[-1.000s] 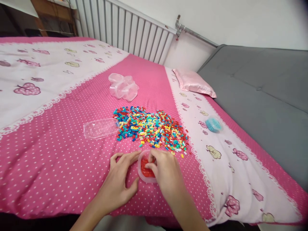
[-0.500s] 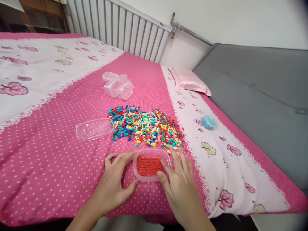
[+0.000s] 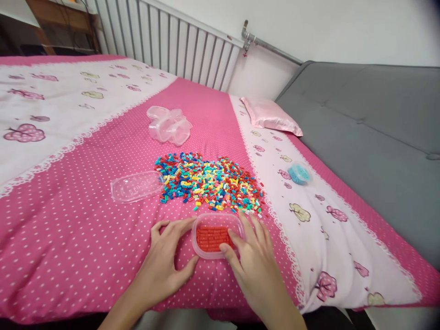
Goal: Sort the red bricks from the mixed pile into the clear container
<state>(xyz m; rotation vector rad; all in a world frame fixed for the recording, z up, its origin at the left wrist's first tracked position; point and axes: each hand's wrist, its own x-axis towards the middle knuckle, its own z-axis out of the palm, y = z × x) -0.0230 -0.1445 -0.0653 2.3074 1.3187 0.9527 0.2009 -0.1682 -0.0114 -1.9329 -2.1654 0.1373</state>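
Your right hand (image 3: 256,256) has drawn back from the middle of the clear plastic tub (image 3: 217,220), where a second ago it reached in and covered much of the contents. Now it sits at the tub's right end, fingers spread: thumb and forefinger rest apart over the end of the red bricks (image 3: 210,240), the other fingers along the right rim. Nothing looks lifted, but I cannot tell whether those two fingertips press on a brick. Your left hand (image 3: 167,254) curves loosely round the left end, clenched on nothing — much as it was.

The shift lays the packed rows of red bricks bare, so you can see how evenly they lie; the work seems to be at their right end.

The tub stands near the middle of the near edge of the bed (image 3: 85,238). Just beyond it spreads a pile of mixed-colour bricks (image 3: 209,181), with a clear lid (image 3: 137,187) at its left side. Clear containers (image 3: 169,126) lie farther toward the far edge — and a tub of light-blue pieces (image 3: 299,174) sits toward the right edge.
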